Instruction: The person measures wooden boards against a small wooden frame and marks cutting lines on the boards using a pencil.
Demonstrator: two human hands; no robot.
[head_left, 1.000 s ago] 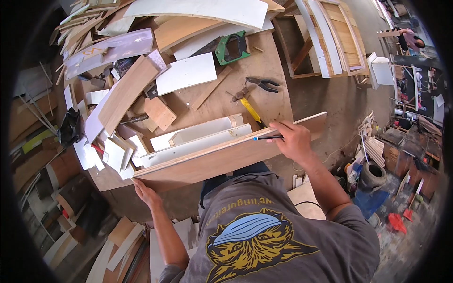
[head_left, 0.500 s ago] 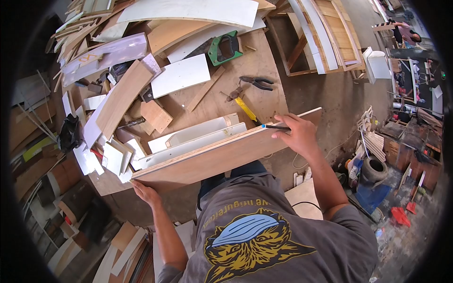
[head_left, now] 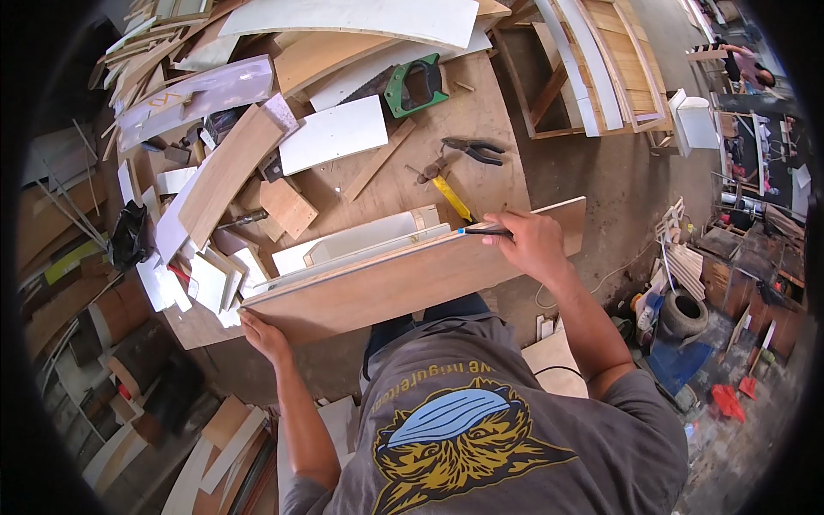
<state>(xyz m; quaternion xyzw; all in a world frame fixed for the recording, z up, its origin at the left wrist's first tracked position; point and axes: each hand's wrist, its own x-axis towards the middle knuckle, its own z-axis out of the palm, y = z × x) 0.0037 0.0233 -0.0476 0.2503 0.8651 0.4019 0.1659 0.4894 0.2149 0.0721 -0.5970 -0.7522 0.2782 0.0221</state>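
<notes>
A long plywood board stands on edge across the near side of the workbench, its broad brown face toward me. At its left end, my left hand grips the lower corner, the fingers partly hidden behind the wood. My right hand is closed around a dark pen with a blue end, resting at the board's upper edge toward the right. Just behind the board lie white-faced wooden strips. A hammer with a yellow handle is close to my right hand.
On the workbench are pliers, a green-handled saw, a white panel and several wood offcuts. A wooden frame stands beyond the bench. Further right, a person is in the background.
My right hand has shifted slightly left along the upper edge, with the pen. The board has tilted a little, showing less of its top edge. My left hand stays at the left end.
</notes>
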